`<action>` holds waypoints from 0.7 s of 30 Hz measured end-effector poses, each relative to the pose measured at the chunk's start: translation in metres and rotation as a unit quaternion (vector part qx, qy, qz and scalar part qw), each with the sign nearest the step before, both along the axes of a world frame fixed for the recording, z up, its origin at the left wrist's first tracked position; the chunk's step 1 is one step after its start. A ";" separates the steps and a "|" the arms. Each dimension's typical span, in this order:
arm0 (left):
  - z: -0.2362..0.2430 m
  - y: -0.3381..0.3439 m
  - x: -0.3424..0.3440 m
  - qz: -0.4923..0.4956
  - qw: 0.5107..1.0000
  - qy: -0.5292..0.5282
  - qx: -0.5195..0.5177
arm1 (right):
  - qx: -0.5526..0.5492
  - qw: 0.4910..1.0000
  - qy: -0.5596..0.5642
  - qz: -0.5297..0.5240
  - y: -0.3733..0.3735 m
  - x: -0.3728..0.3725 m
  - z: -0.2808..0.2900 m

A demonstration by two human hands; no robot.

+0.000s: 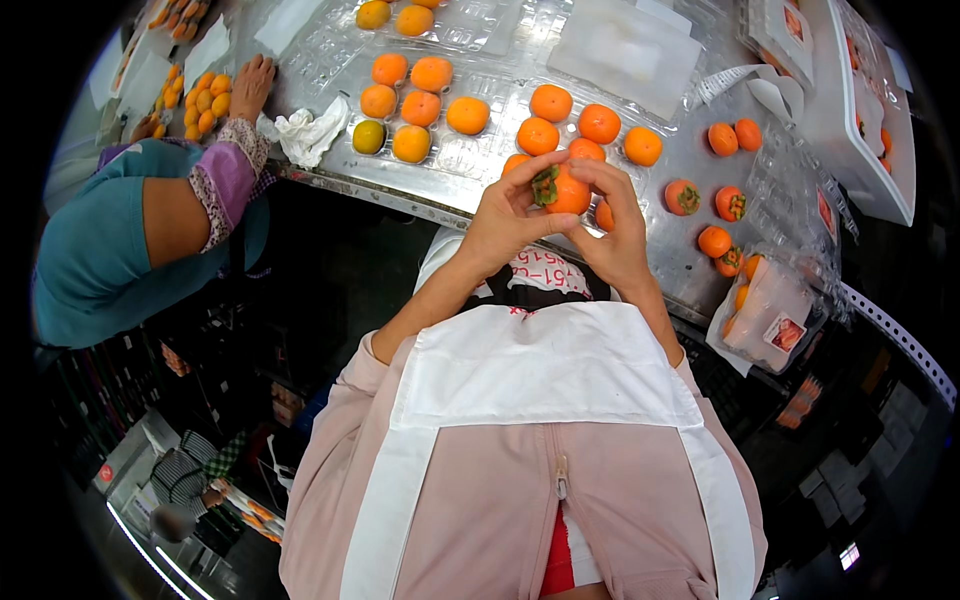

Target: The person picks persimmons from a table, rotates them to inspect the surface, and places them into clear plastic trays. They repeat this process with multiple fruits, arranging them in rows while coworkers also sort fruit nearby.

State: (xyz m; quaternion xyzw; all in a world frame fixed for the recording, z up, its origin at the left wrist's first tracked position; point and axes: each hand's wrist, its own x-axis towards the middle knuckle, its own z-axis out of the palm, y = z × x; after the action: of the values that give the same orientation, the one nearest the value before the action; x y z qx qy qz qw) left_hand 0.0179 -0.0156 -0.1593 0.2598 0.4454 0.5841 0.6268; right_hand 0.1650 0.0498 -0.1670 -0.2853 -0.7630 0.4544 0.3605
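Note:
An orange persimmon [568,193] with a green leafy cap is held between both hands over the table's near edge, its cap turned to the left. My left hand [507,212] has thumb and fingers curved round the cap side. My right hand [617,228] grips the other side with its fingertips. Just beyond my hands, several persimmons [599,124] sit in a clear plastic tray, some partly hidden by my fingers. Loose persimmons [683,197] lie on the metal table to the right of my right hand, a few showing their green caps.
Left of centre stand clear trays with orange fruit [421,108] and a crumpled white cloth [312,132]. A white box [868,110] and a packed clear clamshell [765,315] are at the right. A co-worker's hand [252,88] rests by smaller orange fruit [207,101] at far left.

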 end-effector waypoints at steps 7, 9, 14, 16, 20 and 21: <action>-0.003 -0.001 0.001 -0.002 1.000 -0.012 0.027 | 0.062 0.998 0.010 0.004 0.002 0.003 -0.004; -0.003 -0.002 0.000 -0.001 0.999 -0.013 0.030 | 0.039 0.999 0.021 0.003 0.000 0.003 -0.004; -0.002 -0.001 -0.004 -0.013 0.994 -0.109 -0.021 | -0.126 0.987 0.097 -0.007 -0.002 0.005 -0.018; -0.004 -0.001 -0.003 -0.010 0.996 -0.091 -0.022 | -0.209 0.967 0.143 -0.005 -0.004 0.005 -0.018; -0.007 -0.001 -0.002 0.004 0.996 -0.076 -0.036 | -0.256 0.955 0.150 -0.010 -0.006 0.005 -0.019; -0.008 -0.001 -0.003 0.006 0.996 -0.074 -0.045 | -0.265 0.952 0.151 -0.012 -0.006 0.005 -0.019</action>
State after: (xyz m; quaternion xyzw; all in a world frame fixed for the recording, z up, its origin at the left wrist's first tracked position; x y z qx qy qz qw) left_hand 0.0151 -0.0169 -0.1676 0.1854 0.4250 0.5847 0.6657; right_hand 0.1699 0.0437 -0.1859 -0.3080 -0.5486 0.6733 0.3884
